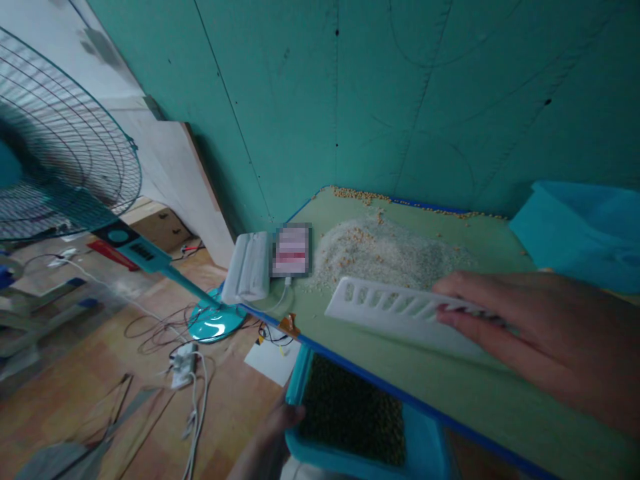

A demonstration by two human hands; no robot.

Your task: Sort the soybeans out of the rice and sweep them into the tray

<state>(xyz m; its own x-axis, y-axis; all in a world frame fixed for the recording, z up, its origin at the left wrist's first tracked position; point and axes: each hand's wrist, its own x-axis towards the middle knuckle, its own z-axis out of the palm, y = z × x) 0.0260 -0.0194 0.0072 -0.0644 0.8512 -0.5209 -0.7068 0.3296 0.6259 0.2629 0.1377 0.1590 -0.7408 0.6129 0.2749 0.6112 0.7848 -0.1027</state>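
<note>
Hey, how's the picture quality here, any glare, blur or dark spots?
Head view: bright glare on the glossy fan base; head view: right hand soft-edged, left hand blurred and dim beside the turquoise bin; head view: a pixelated patch hides detail.

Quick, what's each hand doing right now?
Left hand: closed on the blue bin at its edge.
Right hand: closed, holding the white slotted strip.
</note>
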